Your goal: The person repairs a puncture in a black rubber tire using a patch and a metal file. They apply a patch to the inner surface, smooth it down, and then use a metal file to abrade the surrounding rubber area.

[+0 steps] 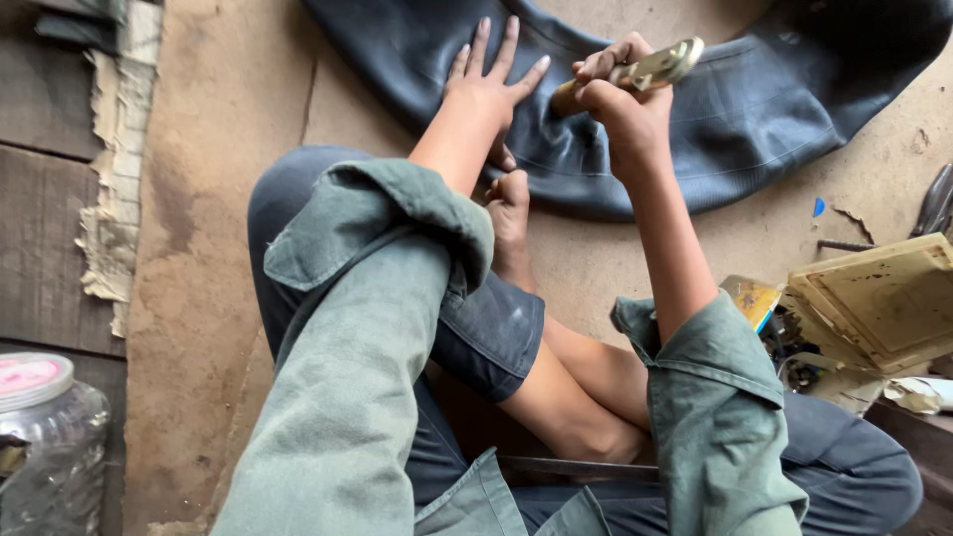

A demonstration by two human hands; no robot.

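A large black rubber inner tube (764, 109) lies curved on the brown floor in front of me. My left hand (488, 87) presses flat on the tube with its fingers spread. Just to its right, my right hand (617, 99) is closed around a small tool with a brass-coloured metal head (663, 66), held against the tube's surface. My bare foot (508, 213) rests on the tube's near edge below the left hand. Both arms wear rolled grey-green sleeves.
A clear plastic jar with a pink lid (40, 437) stands at the lower left beside wooden planks (50, 199). A worn yellowish box (879, 303) with clutter sits at the right. Metal tools (935, 199) lie at the far right edge.
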